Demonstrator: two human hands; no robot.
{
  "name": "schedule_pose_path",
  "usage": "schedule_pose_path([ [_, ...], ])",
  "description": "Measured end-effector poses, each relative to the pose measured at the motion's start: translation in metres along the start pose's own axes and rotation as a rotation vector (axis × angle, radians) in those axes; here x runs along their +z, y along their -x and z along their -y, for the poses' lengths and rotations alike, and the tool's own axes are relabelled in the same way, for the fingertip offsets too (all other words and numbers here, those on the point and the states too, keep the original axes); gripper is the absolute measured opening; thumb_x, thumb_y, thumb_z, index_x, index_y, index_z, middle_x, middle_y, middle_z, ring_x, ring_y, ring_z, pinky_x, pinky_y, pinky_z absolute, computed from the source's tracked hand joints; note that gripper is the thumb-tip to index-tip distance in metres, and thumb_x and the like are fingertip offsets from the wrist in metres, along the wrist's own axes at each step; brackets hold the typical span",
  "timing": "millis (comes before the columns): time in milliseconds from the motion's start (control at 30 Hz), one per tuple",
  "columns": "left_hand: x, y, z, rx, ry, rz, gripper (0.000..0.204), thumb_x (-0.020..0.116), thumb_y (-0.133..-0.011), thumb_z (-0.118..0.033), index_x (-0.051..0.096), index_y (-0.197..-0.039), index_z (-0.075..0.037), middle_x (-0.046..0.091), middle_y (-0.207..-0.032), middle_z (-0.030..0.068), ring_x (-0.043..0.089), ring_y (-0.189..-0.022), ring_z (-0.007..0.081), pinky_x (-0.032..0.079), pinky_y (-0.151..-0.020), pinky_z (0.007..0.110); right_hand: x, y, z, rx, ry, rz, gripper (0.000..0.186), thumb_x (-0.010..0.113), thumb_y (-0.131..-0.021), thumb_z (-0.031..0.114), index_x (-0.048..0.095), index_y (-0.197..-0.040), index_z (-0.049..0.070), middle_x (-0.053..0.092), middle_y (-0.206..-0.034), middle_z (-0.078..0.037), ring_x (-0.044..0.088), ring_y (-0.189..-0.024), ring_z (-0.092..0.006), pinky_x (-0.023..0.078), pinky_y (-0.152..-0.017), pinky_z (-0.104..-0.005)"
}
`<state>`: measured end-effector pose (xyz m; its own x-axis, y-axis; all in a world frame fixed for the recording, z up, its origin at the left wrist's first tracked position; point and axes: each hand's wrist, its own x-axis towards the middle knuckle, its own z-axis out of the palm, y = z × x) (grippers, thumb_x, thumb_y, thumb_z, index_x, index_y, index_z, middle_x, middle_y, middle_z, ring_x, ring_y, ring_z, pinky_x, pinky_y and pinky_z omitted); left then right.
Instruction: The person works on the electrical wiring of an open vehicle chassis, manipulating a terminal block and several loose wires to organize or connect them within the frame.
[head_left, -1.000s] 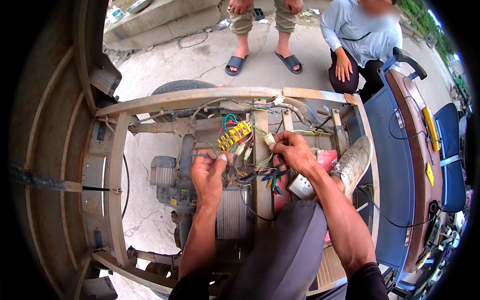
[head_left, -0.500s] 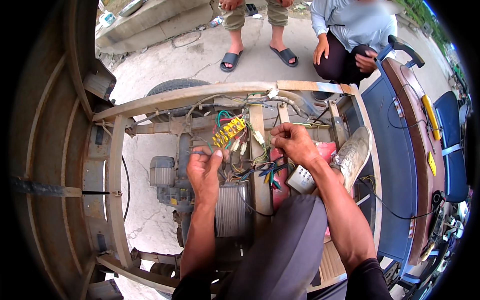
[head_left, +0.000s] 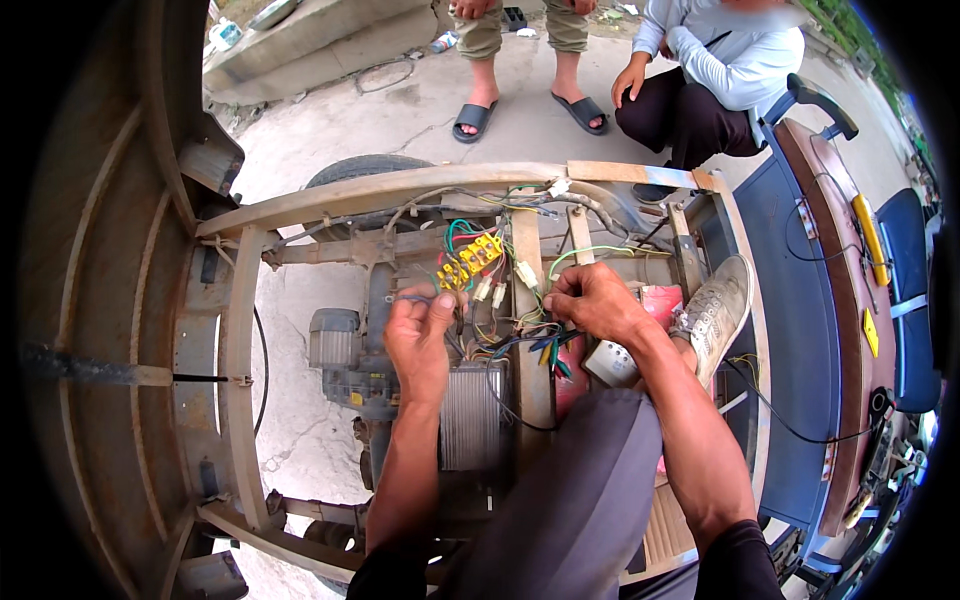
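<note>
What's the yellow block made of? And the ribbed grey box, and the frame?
Yellow block: probably hard, smooth plastic, from its bright colour and crisp edges.
Ribbed grey box: likely bare, dull metal, going by its straight fins.
Frame: looks like metal with worn beige paint; it's scuffed and patchy.

Open-air setting, daylight; cracked, pale concrete ground (head_left: 420, 130) beyond the left hand (head_left: 418, 345) and right hand (head_left: 598, 303); low concrete wall (head_left: 320, 58) farther out, past the left hand; distant green foliage (head_left: 845, 32) beyond the right hand.
</note>
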<state>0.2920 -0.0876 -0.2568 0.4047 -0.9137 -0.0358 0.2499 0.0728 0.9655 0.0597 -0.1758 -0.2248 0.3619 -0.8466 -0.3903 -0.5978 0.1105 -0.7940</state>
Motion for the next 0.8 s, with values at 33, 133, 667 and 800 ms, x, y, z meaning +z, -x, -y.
schedule_pose_path([
  [33, 0.000, 0.000, 0.000, 0.002, -0.005, -0.004, 0.022, 0.067, -0.097, -0.011, 0.055, -0.112, -0.001, 0.072, -0.097, 0.0145, 0.068, -0.086, 0.0204, 0.055, -0.080, 0.032, 0.001, -0.001, 0.000, -0.003, -0.003, 0.005, 0.022, 0.074, -0.082, 0.021, 0.071, -0.079, -0.001, 0.069, -0.071, -0.010, 0.065, -0.068, -0.0179, 0.053, -0.066, -0.0353],
  [133, -0.001, 0.000, -0.001, -0.008, -0.006, -0.015, 0.022, 0.066, -0.097, -0.011, 0.055, -0.112, 0.000, 0.071, -0.098, 0.0148, 0.069, -0.088, 0.0215, 0.057, -0.082, 0.033, 0.001, -0.005, -0.004, -0.010, -0.016, 0.017, 0.021, 0.073, -0.085, 0.020, 0.070, -0.082, -0.001, 0.068, -0.069, -0.010, 0.065, -0.065, -0.0173, 0.053, -0.064, -0.0349],
  [667, -0.003, 0.000, -0.001, 0.012, -0.011, -0.047, 0.019, 0.066, -0.096, -0.010, 0.057, -0.110, 0.000, 0.071, -0.095, 0.0134, 0.068, -0.086, 0.0198, 0.056, -0.080, 0.033, 0.010, -0.003, 0.012, -0.085, 0.098, -0.082, 0.034, 0.082, -0.080, 0.030, 0.070, -0.088, -0.001, 0.069, -0.075, -0.012, 0.066, -0.071, -0.0231, 0.054, -0.070, -0.0360],
  [800, -0.002, 0.000, -0.002, 0.014, -0.001, -0.043, 0.020, 0.067, -0.096, -0.011, 0.056, -0.110, -0.001, 0.071, -0.095, 0.0130, 0.068, -0.086, 0.0195, 0.056, -0.079, 0.032, 0.008, -0.005, 0.009, -0.088, 0.116, -0.050, 0.029, 0.077, -0.082, 0.026, 0.069, -0.088, -0.002, 0.069, -0.077, -0.015, 0.068, -0.074, -0.0262, 0.054, -0.071, -0.0373],
])
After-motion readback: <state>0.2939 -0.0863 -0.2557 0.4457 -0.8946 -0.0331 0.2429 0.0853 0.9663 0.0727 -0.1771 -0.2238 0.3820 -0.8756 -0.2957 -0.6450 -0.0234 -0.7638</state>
